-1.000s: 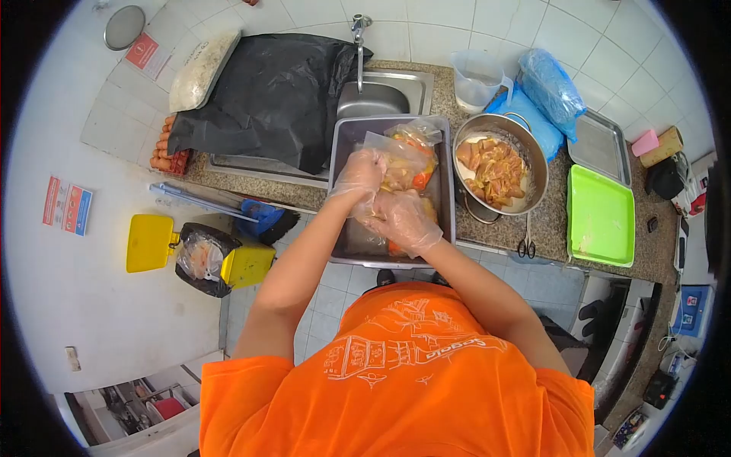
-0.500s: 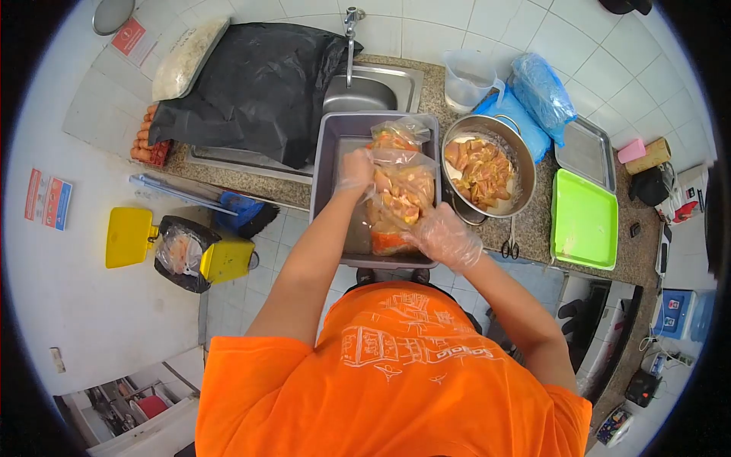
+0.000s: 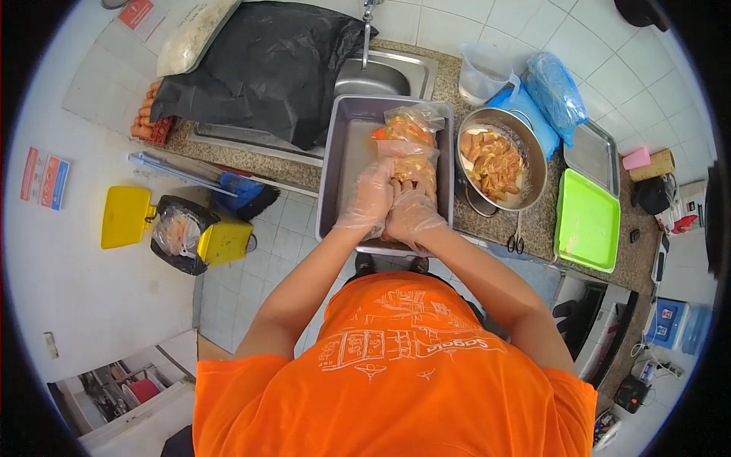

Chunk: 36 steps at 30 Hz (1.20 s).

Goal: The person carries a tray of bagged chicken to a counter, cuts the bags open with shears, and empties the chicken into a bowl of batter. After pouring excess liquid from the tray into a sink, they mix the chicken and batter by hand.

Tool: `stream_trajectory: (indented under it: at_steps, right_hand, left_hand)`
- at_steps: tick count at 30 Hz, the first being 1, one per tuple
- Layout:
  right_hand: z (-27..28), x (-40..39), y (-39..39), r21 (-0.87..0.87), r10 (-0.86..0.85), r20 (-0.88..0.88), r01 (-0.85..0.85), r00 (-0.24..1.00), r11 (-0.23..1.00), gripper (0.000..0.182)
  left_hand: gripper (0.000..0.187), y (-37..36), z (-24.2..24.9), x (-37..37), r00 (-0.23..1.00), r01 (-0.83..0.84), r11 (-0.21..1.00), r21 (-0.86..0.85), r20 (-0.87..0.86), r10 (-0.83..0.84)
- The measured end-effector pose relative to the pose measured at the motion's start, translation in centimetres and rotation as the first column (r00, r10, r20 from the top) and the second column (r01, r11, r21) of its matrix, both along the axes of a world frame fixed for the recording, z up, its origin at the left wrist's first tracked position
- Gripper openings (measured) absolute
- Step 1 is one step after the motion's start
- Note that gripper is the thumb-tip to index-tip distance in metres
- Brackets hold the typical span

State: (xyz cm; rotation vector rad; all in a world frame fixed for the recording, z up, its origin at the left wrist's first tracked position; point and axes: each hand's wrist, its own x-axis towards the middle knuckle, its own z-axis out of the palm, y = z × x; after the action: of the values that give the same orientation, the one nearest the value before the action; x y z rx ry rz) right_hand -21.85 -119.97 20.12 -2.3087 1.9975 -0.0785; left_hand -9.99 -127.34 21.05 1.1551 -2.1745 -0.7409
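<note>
A grey plastic bin (image 3: 332,164) stands in front of me, with clear plastic bags of marinated meat along its right side. My left hand (image 3: 370,199) and my right hand (image 3: 413,216) wear clear plastic gloves and meet over the near part of the bin. Between them they grip the near end of a bag of marinated meat (image 3: 417,169), their fingers curled in and partly hidden. Behind it, towards the sink, lies another bag (image 3: 410,128) with orange and yellow pieces inside. Anything under my hands is covered.
Right of the bin stands a metal pot (image 3: 542,171) of meat pieces in pale liquid. Beyond it are a plastic jug (image 3: 481,72), blue bags (image 3: 550,91), a green tray (image 3: 590,221) and scissors (image 3: 517,240). A black plastic sheet (image 3: 259,72) covers the left counter beside the sink (image 3: 373,82).
Both hands have come together at the bag's near end: the left moved down towards me, the right moved slightly left. The camera view has shifted a little.
</note>
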Motion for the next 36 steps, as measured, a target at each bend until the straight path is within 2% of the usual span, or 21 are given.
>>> stream_trajectory:
  at_steps: [2,3,5,6,8,11,12,15,18,21,24,26,28,29,30,32,35,36]
  right_hand:
    - [0.1,0.6,0.0,0.039,-0.208,-0.030,0.209,0.978,0.977,0.071]
    - [-0.1,0.4,-0.4,0.151,-0.237,-0.031,0.239,0.971,0.959,0.073]
    - [-0.9,-0.3,-1.4,0.369,-0.292,-0.041,0.286,0.955,0.884,0.078]
    - [-1.3,-0.4,-1.2,0.336,-0.304,-0.054,0.304,0.951,0.892,0.082]
    - [-1.8,-0.6,-0.8,0.267,-0.334,-0.074,0.341,0.940,0.901,0.092]
    - [-2.8,-1.1,-0.1,0.098,-0.404,0.121,0.394,0.907,0.914,0.102]
    - [-3.2,-1.8,-0.5,0.164,-0.443,0.213,0.415,0.871,0.895,0.103]
    - [-4.2,-3.9,-3.7,0.336,-0.548,0.435,0.436,0.714,0.835,0.105]
    - [-6.4,-5.0,-5.2,0.347,-0.546,0.507,0.422,0.668,0.838,0.104]
    - [-8.4,-5.7,-6.0,0.308,-0.494,0.526,0.386,0.692,0.869,0.103]
    - [-8.6,-6.2,-6.6,0.388,-0.504,0.485,0.341,0.715,0.856,0.106]
    - [-7.7,-6.6,-7.1,0.486,-0.515,0.435,0.289,0.739,0.825,0.115]
    - [-4.3,-6.4,-6.6,0.527,-0.403,0.325,0.191,0.855,0.828,0.119]
    - [-3.1,-6.4,-6.6,0.549,-0.337,0.268,0.144,0.903,0.823,0.121]
    - [-2.8,-6.3,-6.6,0.565,-0.374,0.318,0.143,0.871,0.813,0.123]
    - [-2.7,-6.3,-6.6,0.600,-0.450,0.413,0.136,0.792,0.789,0.125]
    - [-5.0,-7.6,-7.0,0.636,-0.535,0.600,0.052,0.595,0.770,0.107]
    - [-6.0,-7.9,-7.1,0.608,-0.503,0.714,-0.074,0.487,0.790,0.101]
  left_hand:
    - [0.014,0.4,0.3,0.0,0.979,-0.004,0.983,-0.182,0.201,0.041]
    - [0.014,0.7,0.4,0.0,0.952,0.007,0.963,-0.268,0.297,0.075]
    - [0.014,1.8,-0.5,-0.1,0.988,0.025,0.992,-0.125,0.155,-0.005]
    - [0.015,2.3,-1.1,-0.2,0.996,0.044,0.998,-0.052,0.080,-0.039]
    - [0.017,2.9,-2.1,-1.1,0.984,-0.002,0.994,0.107,0.177,-0.017]
    - [0.023,2.4,-2.7,-2.5,0.976,-0.081,0.956,0.280,0.216,0.020]
    - [0.026,2.2,-2.8,-3.0,0.976,-0.107,0.937,0.332,0.216,0.035]
    - [0.039,1.6,-5.5,-4.9,0.956,-0.284,0.923,0.261,0.148,0.252]
    - [0.053,1.4,0.0,-5.1,0.954,-0.296,0.776,0.557,0.134,0.267]
    - [0.062,3.6,-3.9,-5.4,0.936,-0.353,0.869,0.346,0.136,0.326]
    - [0.064,4.4,-4.2,-5.6,0.884,-0.363,0.718,0.593,-0.024,0.466]
    - [0.065,3.2,-9.5,-6.6,0.845,-0.402,0.709,0.579,-0.062,0.531]
    - [0.065,1.8,-8.7,-6.6,0.824,-0.314,0.605,0.732,-0.108,0.557]
    - [0.066,1.3,-4.1,-6.1,0.822,-0.189,0.475,0.859,-0.126,0.555]
    - [0.066,1.1,-1.4,-5.5,0.819,-0.054,0.320,0.946,-0.141,0.555]
    - [0.063,-0.3,-3.4,-5.1,0.813,0.005,0.295,0.955,-0.176,0.555]
    - [0.055,-1.1,-4.6,-4.3,0.764,0.118,0.266,0.957,-0.259,0.591]
    - [0.053,-1.1,-4.5,-3.8,0.738,0.161,0.259,0.953,-0.290,0.609]
